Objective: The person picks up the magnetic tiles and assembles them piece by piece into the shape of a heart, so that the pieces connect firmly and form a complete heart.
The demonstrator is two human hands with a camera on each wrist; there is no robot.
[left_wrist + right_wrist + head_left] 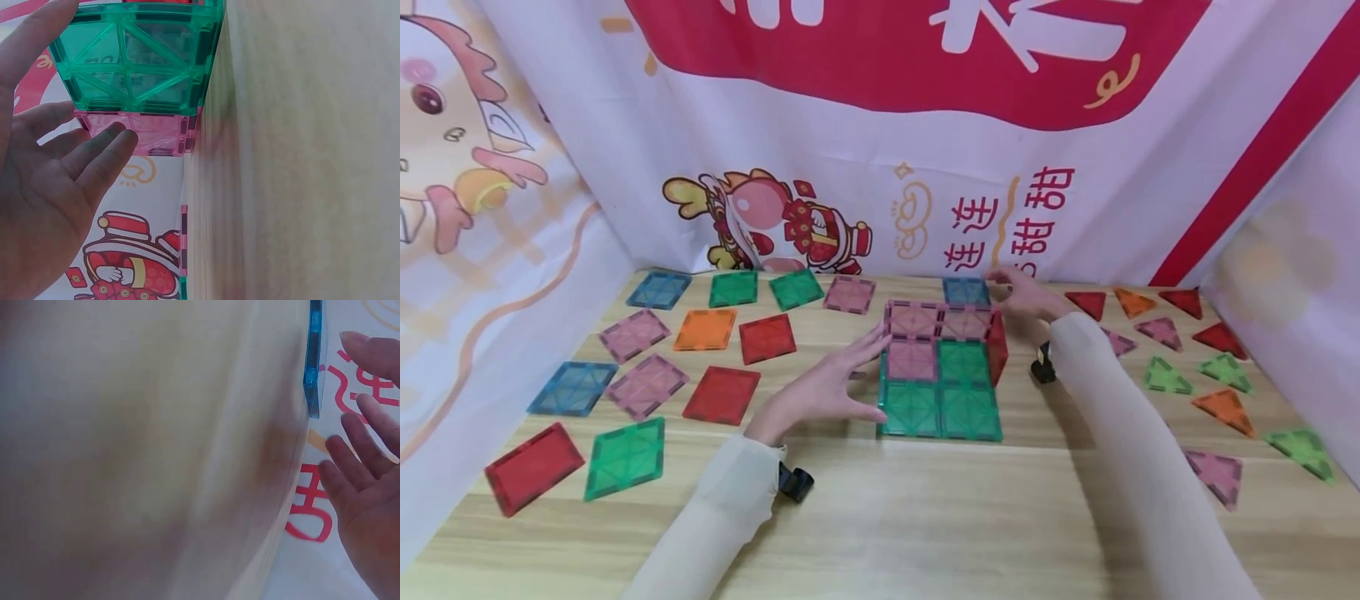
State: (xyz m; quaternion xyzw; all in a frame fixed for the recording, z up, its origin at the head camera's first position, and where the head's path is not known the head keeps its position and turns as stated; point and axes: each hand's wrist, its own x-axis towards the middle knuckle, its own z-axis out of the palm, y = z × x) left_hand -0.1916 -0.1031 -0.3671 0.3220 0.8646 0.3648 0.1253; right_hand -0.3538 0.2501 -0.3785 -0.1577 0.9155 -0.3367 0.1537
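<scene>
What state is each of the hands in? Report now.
Left hand: open, alongside the magnetic tile structure; contact cannot be told.
Right hand: open, holding nothing, near the blue square tile.

You wear long, plain sleeves in a pale cream. Your left sleeve (715,508) creases softly along the forearm and gathers into a slightly wrinkled cuff at the wrist. Your right sleeve (1127,433) looks smoother, its cloth falling evenly down to the cuff. Past the cuffs, your left hand (827,387) and right hand (1026,298) are bare. At your left wrist you carry a small black device (795,482), chunky and rounded; its black counterpart (1042,364) at your right wrist shows a little yellowish patch.
</scene>
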